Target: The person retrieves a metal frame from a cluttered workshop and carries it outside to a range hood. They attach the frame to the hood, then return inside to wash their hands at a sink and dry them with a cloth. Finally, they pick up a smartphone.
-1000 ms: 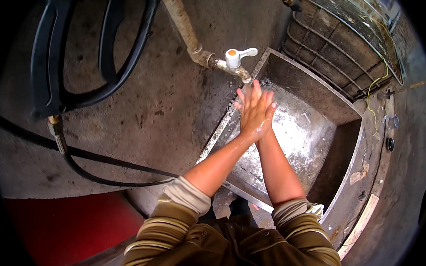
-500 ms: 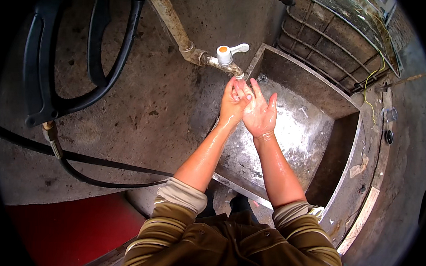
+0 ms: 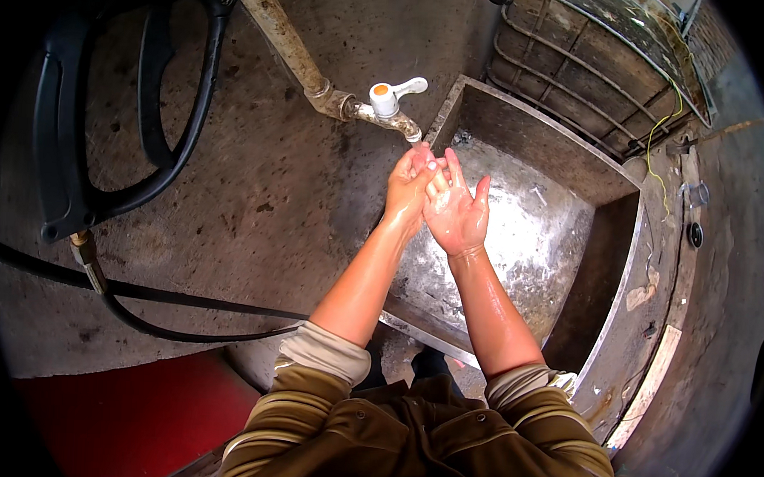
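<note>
Under tap [image 3: 394,109]: left hand [image 3: 408,187], right hand [image 3: 456,209] touching, grips open, seemingly wet.

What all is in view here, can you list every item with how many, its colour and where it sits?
tap: one, white handle with orange cap, on wall above the basin corner
pipe: one, rusty brown, running up-left from the tap
basin: one, grey concrete, wet, centre right
hose: one, black, across the wall at left
spray gun: one, black, hanging upper left
wire crate: one, rusty, top right
left hand: wet, under the spout
right hand: wet, touching the left
</note>
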The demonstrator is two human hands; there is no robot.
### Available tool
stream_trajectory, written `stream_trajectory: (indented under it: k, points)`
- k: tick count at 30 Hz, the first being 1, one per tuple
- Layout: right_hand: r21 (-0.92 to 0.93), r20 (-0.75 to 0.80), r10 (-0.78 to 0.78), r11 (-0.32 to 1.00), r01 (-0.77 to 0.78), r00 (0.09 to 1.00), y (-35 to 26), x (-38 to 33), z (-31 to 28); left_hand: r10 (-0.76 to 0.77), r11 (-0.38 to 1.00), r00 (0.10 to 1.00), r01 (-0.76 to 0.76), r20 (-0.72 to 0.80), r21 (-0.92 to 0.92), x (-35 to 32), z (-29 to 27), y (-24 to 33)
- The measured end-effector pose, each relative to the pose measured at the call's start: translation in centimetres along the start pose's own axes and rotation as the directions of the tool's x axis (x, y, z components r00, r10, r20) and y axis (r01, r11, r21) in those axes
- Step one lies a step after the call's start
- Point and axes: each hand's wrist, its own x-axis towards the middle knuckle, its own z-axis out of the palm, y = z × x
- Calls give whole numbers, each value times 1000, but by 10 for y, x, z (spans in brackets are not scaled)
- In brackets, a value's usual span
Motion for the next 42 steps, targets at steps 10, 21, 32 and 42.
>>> stream_trajectory:
  k: [10,21,32,42]
  points:
    - [-31,-14,-50,998,50,999,5,-5,8,57,996,996,-61,63,59,-5,0,-2]
    - [-3,2,-71,997,71,997,-9,-11,4,-28,994,998,33,52,-106,-7,1,3]
    - [-86,3,-97,992,97,995,-3,-13,6,56,998,993,-55,-103,18,1,8,-11]
    - [-104,-29,-125,987,122,992,-14,-14,7,-136,977,991,137,21,-163,9,-7,-5]
